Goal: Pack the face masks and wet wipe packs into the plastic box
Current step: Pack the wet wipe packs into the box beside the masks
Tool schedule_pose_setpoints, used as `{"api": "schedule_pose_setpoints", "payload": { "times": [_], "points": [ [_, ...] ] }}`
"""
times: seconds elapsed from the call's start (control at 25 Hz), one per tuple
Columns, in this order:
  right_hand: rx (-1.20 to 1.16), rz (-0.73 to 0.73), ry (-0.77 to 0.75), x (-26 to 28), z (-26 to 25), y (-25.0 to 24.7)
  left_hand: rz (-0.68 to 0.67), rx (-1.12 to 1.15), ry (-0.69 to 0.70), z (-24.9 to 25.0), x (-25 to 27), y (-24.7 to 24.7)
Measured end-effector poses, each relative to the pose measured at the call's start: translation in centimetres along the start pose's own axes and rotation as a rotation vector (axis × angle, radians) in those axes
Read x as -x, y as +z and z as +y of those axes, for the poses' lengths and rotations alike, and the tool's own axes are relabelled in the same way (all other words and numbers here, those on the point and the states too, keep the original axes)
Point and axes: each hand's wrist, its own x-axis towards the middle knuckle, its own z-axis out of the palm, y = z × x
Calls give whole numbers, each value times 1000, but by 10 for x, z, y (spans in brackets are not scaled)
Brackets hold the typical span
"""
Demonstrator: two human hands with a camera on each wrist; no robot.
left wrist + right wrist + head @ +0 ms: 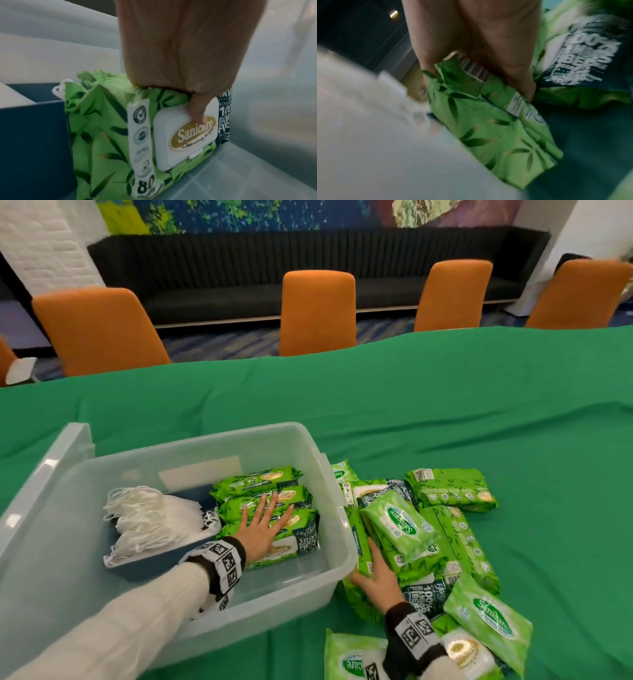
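A clear plastic box stands on the green cloth at the left. Inside it, white face masks lie in a blue carton, beside three green wet wipe packs standing on edge. My left hand rests flat on those packs with fingers spread; in the left wrist view the palm sits on the nearest pack and the thumb touches its white lid. Just outside the box's right wall, my right hand grips a green wipe pack, with thumb and fingers either side of it.
A pile of green wipe packs lies right of the box, with smaller packs on top and near the front edge. The box lid leans at the left. Orange chairs line the table's far side.
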Motion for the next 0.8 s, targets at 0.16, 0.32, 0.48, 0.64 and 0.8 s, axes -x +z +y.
{"api": "schedule_pose_setpoints", "payload": {
  "times": [0.16,0.32,0.48,0.64,0.8],
  "points": [
    [-636,-98,87,38,5,-44,-94,33,17,-2,1,-11],
    [-695,78,-27,68,7,-94,-84,392,86,-16,16,-55],
    [-1167,-48,-328,83,-12,-103,156,718,124,-4,55,-124],
    [-1391,-280,-476,74,-32,-95,-44,1260,340,42,82,-169],
    [-1420,-528,-392,80,-111,-48,-164,1854,448,48,112,-185]
  ]
}}
